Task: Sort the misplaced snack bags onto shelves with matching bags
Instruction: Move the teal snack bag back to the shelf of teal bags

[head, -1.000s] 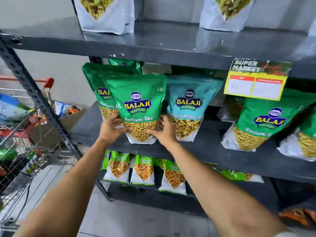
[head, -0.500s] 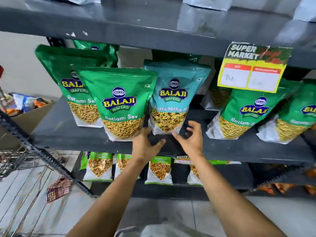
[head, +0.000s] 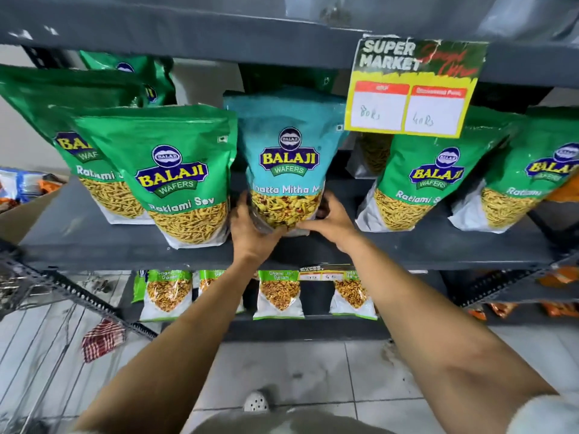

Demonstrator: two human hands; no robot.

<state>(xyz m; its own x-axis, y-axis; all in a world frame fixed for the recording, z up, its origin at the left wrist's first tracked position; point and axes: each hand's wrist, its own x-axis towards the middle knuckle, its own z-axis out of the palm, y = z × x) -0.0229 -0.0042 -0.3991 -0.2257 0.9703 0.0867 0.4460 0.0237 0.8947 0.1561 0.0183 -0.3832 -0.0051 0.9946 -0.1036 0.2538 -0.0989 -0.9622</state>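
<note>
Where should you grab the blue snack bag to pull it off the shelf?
Grab the blue bag low down, from the front, one hand on each side. It stands upright with a wide, full bottom, and green bags crowd its left. The left hand and right hand already cup that bottom.

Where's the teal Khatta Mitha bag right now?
In the head view, the teal Khatta Mitha bag stands mid-shelf between green Ratlami Sev bags, its base gripped by the left hand and right hand.

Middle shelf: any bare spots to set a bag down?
Bare grey middle shelf along the front-left edge before the green Ratlami Sev bags, and front-right. Crowded centre: both hands grip the teal Khatta Mitha bag.
</note>
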